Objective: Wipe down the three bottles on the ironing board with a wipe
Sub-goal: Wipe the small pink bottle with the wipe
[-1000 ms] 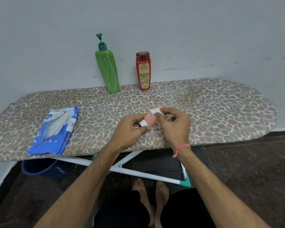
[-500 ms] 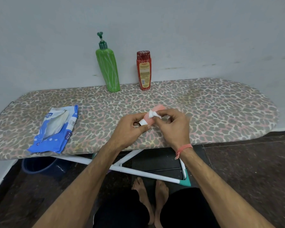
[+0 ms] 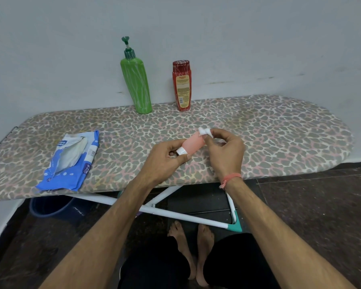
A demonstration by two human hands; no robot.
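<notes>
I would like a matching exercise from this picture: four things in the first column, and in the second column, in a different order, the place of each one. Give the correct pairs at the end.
Things:
1. green pump bottle
2. red bottle
3. pink bottle
4. wipe pack

Places:
A. lying flat on the left part of the ironing board
B. standing at the wall, right of the other standing bottle
C. held by its white cap end in the left hand, while the right hand presses a wipe on it
D. standing at the wall, left of the other standing bottle

Pairs: 1-D, 2-B, 3-C, 4-A
</notes>
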